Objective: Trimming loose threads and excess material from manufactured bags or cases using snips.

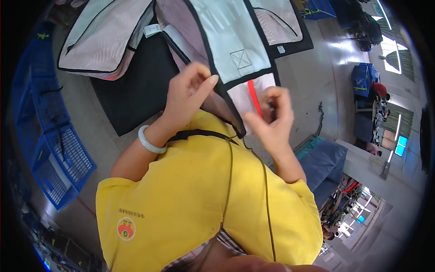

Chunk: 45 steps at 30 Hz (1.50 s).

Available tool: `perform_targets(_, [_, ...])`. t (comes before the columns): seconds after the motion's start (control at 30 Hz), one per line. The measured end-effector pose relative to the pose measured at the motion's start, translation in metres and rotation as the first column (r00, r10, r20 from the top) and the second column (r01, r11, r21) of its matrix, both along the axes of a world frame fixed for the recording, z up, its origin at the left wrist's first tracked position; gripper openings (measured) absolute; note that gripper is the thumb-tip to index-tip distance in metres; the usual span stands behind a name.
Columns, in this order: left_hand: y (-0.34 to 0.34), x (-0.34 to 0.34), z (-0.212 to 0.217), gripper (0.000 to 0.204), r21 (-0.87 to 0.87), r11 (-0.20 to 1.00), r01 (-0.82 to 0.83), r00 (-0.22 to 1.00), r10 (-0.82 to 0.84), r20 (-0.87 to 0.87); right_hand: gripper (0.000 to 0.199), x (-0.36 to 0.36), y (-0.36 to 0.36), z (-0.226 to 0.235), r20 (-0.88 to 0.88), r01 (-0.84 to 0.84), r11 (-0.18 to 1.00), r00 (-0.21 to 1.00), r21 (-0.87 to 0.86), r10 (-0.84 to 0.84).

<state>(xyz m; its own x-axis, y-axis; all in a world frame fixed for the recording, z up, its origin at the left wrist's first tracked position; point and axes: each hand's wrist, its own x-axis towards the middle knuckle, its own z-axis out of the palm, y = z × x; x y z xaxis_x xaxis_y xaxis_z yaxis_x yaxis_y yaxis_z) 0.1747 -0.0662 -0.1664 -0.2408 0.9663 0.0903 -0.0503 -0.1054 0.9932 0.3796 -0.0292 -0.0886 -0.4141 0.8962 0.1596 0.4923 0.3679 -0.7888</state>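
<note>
A sewn fabric bag piece point(233, 38), pale green and pink with black edging and a stitched crossed square, hangs down in front of me. Along its pink lower part runs a red strip point(253, 97). My left hand point(188, 93), with a pale bangle on its wrist, is closed by the left black edge, thumb and forefinger near each other; whatever is between them is too small to make out. My right hand point(274, 118) is curled beside the red strip, slightly blurred. Something small and dark shows within its fingers, but its kind is hidden.
More pink bag pieces point(104, 36) lie on a black sheet point(136, 90) at the far left, with another bag piece point(278, 22) at the far right. Blue plastic crates point(68, 158) stand at left. A grey-blue covered pile point(319, 163) is close by my right elbow.
</note>
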Motion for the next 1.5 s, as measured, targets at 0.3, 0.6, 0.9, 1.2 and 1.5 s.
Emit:
perform_targets(0.3, [0.141, -0.03, 0.002, 0.014, 0.921, 0.331, 0.206, 0.638, 0.668, -0.383, 0.01, -0.007, 0.014, -0.005, -0.002, 0.18, 0.962, 0.983, -0.205, -0.185])
perform_targets(0.6, [0.137, 0.002, 0.032, 0.014, 0.573, 0.794, 0.202, 0.694, 0.297, -0.656, 0.014, 0.027, 0.041, -0.011, -0.192, 0.121, 0.752, 0.93, -0.648, -0.315])
perform_targets(0.9, [0.136, -0.001, 0.032, 0.016, 0.527, 0.816, 0.238, 0.603, 0.301, -0.739, 0.02, 0.033, 0.05, 0.005, -0.112, 0.047, 0.773, 0.982, -0.633, -0.152])
perform_targets(1.2, [0.142, 0.006, 0.023, 0.018, 0.546, 0.797, 0.257, 0.332, 0.458, -0.825, 0.025, 0.024, 0.06, 0.052, 0.607, -0.332, 0.875, 0.793, 0.352, 0.057])
perform_targets(1.5, [0.145, 0.007, 0.025, 0.02, 0.559, 0.79, 0.251, 0.491, 0.394, -0.777, 0.022, 0.011, 0.07, 0.056, 0.77, -0.565, 0.69, 0.638, 0.453, 0.016])
